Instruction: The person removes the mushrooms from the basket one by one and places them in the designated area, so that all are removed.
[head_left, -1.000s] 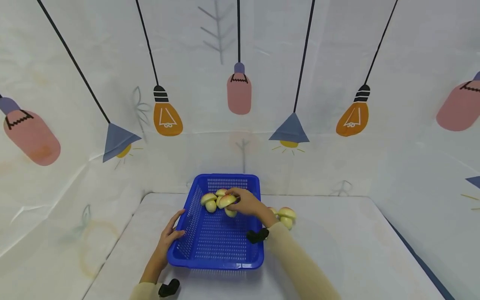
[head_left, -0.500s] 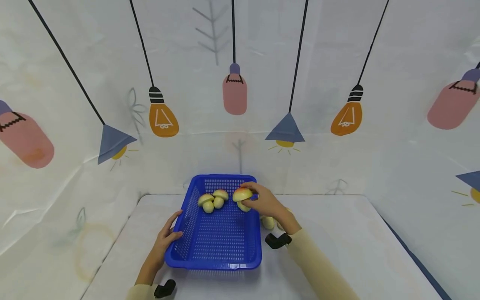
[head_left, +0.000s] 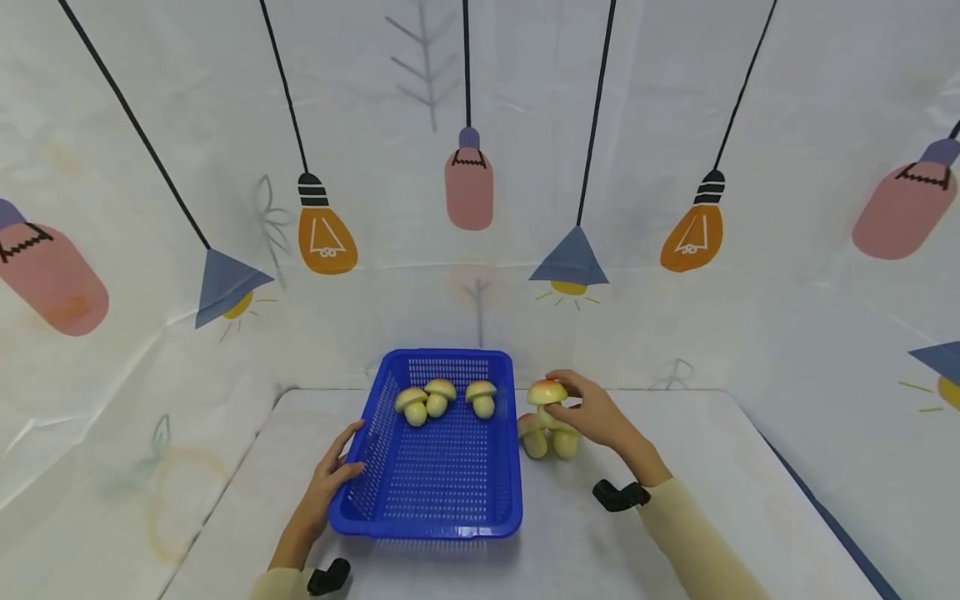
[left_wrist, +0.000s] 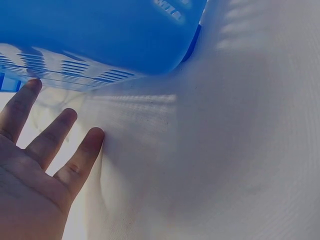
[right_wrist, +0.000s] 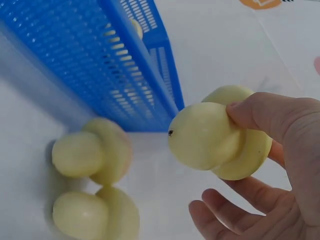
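My right hand (head_left: 597, 414) pinches a toy mushroom (head_left: 547, 392) between thumb and fingers, just right of the blue basket (head_left: 435, 483). Pale yellow-green with a reddish cap top, it turns its rounded stem end (right_wrist: 197, 136) towards the right wrist camera. Two like mushrooms (head_left: 533, 437) (right_wrist: 80, 215) stand on the table below it. Inside the basket, a pair of mushrooms (head_left: 439, 397) sits at the back left and a single mushroom (head_left: 482, 398) at the back right. My left hand (head_left: 328, 475) rests against the basket's left side, its fingers (left_wrist: 80, 160) straight and spread.
The white-covered table (head_left: 645, 508) carries the basket near its middle. Behind it hangs a white backdrop (head_left: 637, 333) printed with lamps and bulbs. The basket's perforated right wall (right_wrist: 125, 75) stands close beside the held mushroom.
The right hand has moved from over the basket to its right side, holding a mushroom in each frame. A single mushroom now shows at the basket's back right. The left hand stays put.
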